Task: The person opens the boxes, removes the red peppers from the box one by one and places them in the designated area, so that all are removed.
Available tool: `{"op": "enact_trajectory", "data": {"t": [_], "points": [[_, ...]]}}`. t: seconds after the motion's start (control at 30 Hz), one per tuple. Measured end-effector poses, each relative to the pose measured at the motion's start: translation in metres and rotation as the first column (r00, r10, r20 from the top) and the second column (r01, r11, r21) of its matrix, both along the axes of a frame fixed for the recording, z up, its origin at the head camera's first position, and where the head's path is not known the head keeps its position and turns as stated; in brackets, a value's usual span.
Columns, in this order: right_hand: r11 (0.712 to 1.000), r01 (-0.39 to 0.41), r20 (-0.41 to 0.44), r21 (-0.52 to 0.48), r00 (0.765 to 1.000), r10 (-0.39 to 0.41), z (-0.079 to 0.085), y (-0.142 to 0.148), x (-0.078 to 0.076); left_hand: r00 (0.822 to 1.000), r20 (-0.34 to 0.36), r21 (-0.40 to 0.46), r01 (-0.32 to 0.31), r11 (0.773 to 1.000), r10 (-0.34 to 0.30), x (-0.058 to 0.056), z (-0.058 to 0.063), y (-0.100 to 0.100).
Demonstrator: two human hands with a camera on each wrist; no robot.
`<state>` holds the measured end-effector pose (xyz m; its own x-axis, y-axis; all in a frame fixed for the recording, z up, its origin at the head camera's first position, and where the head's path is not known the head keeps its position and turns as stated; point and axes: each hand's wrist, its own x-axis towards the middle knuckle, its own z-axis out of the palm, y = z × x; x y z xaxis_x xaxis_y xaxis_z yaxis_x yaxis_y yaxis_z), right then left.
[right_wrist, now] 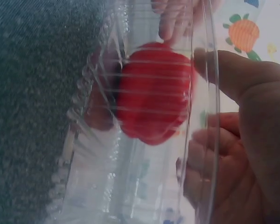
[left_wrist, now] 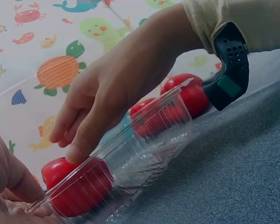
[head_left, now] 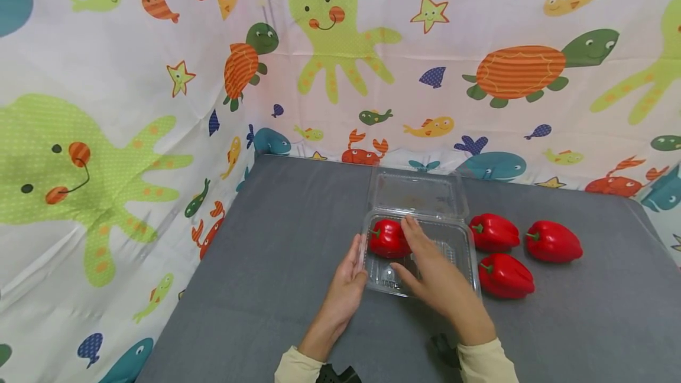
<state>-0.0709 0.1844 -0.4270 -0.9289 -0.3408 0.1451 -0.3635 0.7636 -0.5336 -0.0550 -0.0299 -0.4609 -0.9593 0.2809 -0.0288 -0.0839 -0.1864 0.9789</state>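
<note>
A clear plastic clamshell container [head_left: 391,289] lies with its lid [head_left: 417,194] folded back. One red bell pepper [head_left: 389,239] rests in its left half, stem to the left. My left hand [head_left: 343,285] holds the container's left edge, thumb near the front corner; in the left wrist view that hand [left_wrist: 9,182] is partly cut off. Over the tray, my right hand [head_left: 438,279] has its fingers extended at the pepper's right side, thumb apart. Seen from the left wrist, the right thumb is close to the pepper's top [left_wrist: 77,186]; contact is hard to tell.
Right of the container, three more red bell peppers lie on the grey table: one at the back [head_left: 495,232], one in front [head_left: 506,275], one farther right [head_left: 554,242]. A curtain [head_left: 351,123] with sea animals hangs behind and at the left.
</note>
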Motion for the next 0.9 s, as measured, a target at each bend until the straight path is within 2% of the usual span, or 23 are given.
{"op": "enact_trajectory", "data": {"t": [0.37, 0.63, 0.9], "points": [[0.999, -0.014, -0.003, 0.04, 1.0, 0.014, -0.006, -0.011, -0.006, 1.0, 0.004, 0.012, 0.008, 1.0, -0.008, 0.001, 0.0, 0.0], [0.997, -0.002, -0.079, 0.072, 0.997, 0.007, -0.013, -0.017, -0.011, 1.0, 0.003, 0.012, 0.013, 1.0, -0.013, 0.0, -0.003, 0.0], [0.995, 0.037, -0.058, 0.089, 0.998, -0.032, -0.014, -0.021, -0.014, 1.0, -0.008, 0.019, 0.016, 1.0, -0.016, -0.001, -0.004, 0.001]]}}
